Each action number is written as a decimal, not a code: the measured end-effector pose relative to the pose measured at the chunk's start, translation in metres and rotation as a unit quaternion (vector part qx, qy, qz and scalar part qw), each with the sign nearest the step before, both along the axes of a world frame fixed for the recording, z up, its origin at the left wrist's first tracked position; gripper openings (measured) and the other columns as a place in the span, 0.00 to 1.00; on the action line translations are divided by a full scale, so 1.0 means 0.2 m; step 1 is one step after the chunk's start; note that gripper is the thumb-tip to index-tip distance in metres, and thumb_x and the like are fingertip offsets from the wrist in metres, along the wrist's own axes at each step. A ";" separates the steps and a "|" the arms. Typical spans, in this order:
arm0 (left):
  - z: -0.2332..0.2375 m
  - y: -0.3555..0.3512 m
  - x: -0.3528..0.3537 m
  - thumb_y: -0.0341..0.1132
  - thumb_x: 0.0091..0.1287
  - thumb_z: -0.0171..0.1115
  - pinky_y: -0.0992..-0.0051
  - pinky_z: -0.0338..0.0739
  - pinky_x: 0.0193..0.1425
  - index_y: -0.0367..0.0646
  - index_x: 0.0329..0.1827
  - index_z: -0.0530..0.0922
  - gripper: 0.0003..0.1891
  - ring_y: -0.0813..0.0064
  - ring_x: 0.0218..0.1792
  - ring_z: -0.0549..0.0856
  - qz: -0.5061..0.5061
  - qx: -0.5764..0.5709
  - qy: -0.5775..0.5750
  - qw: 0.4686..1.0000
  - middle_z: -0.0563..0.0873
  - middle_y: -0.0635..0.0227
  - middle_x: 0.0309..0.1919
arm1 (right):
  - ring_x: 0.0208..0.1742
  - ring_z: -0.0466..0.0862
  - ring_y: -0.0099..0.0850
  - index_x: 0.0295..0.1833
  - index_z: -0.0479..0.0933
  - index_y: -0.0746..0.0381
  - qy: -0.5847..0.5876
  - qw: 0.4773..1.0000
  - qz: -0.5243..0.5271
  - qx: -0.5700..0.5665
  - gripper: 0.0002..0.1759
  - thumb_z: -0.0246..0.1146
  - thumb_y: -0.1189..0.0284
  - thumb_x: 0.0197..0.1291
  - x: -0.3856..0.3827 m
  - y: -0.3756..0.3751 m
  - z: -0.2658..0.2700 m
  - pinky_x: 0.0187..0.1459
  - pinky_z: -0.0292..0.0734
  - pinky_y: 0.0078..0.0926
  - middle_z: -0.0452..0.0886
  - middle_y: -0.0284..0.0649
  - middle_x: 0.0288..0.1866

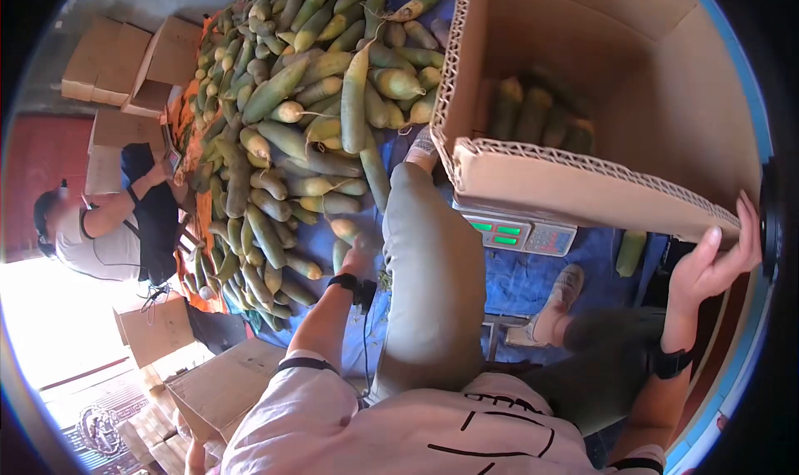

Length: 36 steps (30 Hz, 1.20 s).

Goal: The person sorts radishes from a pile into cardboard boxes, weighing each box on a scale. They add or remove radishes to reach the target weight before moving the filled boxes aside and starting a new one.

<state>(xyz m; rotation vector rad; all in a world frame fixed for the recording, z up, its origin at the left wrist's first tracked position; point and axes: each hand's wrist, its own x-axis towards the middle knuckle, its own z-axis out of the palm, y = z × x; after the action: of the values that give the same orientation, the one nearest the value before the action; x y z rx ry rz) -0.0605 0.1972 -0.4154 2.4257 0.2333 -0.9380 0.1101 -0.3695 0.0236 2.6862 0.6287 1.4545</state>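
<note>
My left hand (358, 261) reaches down at the near edge of a heap of green radishes (320, 134). It is beside a radish with a pale yellow end (343, 228) and a smaller green one (340, 255). Blur hides its fingers, so a grip cannot be made out. At the right, my right hand (717, 257) holds the near corner of a large open cardboard box (574, 184). Inside that box lie several green radishes (537, 117), in shadow. Under its near side shows a digital scale (520, 235) with lit green displays.
Blue sheeting (516, 284) covers the floor. One radish (631, 253) lies right of the scale. Across the heap, another person (108, 225) works in a dark apron. More cardboard boxes (108, 59) stand at the upper left, and another box (225, 383) at the lower left.
</note>
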 end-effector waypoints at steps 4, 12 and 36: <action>-0.08 -0.07 0.03 0.54 0.60 0.57 0.60 0.70 0.63 0.60 0.74 0.46 0.42 0.46 0.60 0.73 0.232 -0.036 0.062 0.970 0.64 0.48 0.67 | 0.57 0.72 0.42 0.58 0.65 0.71 0.019 0.999 -0.011 0.037 0.21 0.48 0.66 0.67 0.00 0.00 -0.02 0.60 0.65 0.36 0.72 0.52 0.57; 0.19 -0.24 0.21 0.58 0.53 0.60 0.59 0.70 0.62 0.60 0.68 0.60 0.39 0.47 0.58 0.75 0.354 0.049 0.109 0.927 0.73 0.42 0.57 | 0.58 0.71 0.43 0.58 0.64 0.72 0.034 0.999 -0.006 0.039 0.23 0.44 0.62 0.69 0.00 -0.01 -0.02 0.61 0.66 0.36 0.70 0.53 0.58; 2.07 -0.58 0.31 0.26 0.68 0.54 0.63 0.78 0.56 0.43 0.53 0.73 0.12 0.69 0.45 0.83 0.309 -0.454 -0.299 0.780 0.81 0.66 0.47 | 0.57 0.71 0.37 0.51 0.73 0.56 0.028 0.990 -0.013 0.135 0.16 0.57 0.61 0.60 -0.07 0.13 0.04 0.66 0.48 0.49 0.75 0.38 0.52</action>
<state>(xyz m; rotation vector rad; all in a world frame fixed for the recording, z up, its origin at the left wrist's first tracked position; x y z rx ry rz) 0.0006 0.0819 -0.0016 1.4403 0.2366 0.0864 0.0962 -0.3436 0.0321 2.9316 0.4224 1.5676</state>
